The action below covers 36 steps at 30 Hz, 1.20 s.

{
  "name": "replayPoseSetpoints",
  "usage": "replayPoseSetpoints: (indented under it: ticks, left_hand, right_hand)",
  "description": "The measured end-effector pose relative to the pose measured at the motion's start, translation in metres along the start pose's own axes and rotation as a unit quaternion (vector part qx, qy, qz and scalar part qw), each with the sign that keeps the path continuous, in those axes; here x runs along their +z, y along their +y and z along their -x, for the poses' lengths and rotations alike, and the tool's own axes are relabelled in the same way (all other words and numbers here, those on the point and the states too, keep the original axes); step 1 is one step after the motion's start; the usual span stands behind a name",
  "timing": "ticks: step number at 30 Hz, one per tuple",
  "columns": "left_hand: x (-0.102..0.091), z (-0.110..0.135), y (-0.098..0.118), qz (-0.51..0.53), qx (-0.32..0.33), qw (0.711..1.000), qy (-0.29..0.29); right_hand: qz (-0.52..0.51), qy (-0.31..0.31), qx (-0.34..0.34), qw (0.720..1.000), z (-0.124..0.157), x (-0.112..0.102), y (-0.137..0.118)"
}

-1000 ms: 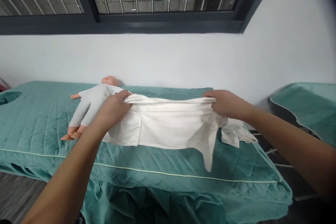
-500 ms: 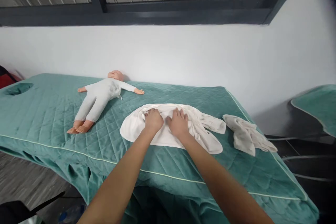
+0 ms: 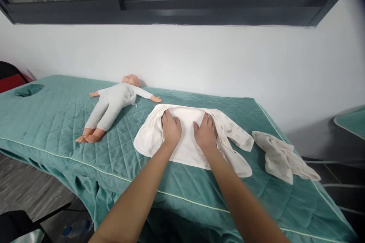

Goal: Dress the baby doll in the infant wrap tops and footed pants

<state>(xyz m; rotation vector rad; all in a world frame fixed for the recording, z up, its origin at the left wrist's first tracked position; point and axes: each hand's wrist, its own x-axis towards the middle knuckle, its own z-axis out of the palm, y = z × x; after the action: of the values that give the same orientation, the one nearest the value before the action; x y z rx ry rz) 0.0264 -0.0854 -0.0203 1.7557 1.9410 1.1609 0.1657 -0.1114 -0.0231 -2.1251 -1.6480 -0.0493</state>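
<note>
A white baby shirt with a small print on its sleeve lies spread on the green quilted bed, its front panels folded apart. My left hand rests flat on it near the left panel, fingers stretched and thumb apart, fingertips partly under the fabric edge. Against the right panel lies my right hand, also open, with some fingers hidden by the cloth. A printed sleeve reaches out to the right; the left sleeve does not show. Left of the shirt a baby doll in a white body suit lies on its back.
A crumpled printed baby garment lies to the right on the green bed cover. The bed has a hole at its left end and stands against a white wall below a window. A plastic bottle is on the floor.
Both hands have moved apart and spread the shirt's front panels, so more of its inside shows. The bunched fabric is flatter. The view has shifted slightly.
</note>
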Motion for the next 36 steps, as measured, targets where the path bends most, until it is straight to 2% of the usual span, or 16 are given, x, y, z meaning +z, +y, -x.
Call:
replayPoseSetpoints:
  ticks: [5, 9, 16, 20, 27, 36]
  left_hand:
    - [0.008, -0.019, -0.001, -0.024, 0.031, 0.998, -0.045]
    - [0.021, -0.042, 0.004, -0.049, 0.031, 0.996, -0.066]
    - [0.052, -0.071, -0.003, -0.144, 0.027, 0.985, -0.094]
    - [0.060, -0.074, -0.004, -0.166, 0.024, 0.982, -0.082]
    - [0.065, -0.081, -0.002, -0.143, 0.025, 0.987, -0.062]
    - [0.064, -0.084, 0.002, -0.182, 0.004, 0.975, -0.127]
  right_hand:
    - [-0.015, -0.006, 0.009, 1.000, -0.018, 0.002, 0.004]
    - [-0.023, -0.021, 0.034, 0.999, -0.041, 0.006, 0.006]
    - [-0.016, -0.065, 0.038, 0.997, -0.080, 0.029, 0.017]
    - [-0.018, -0.079, 0.050, 0.995, -0.083, 0.036, 0.021]
    - [-0.032, -0.084, 0.058, 0.994, -0.080, 0.032, 0.018]
    - [0.010, -0.123, 0.069, 0.990, -0.084, 0.034, 0.016]
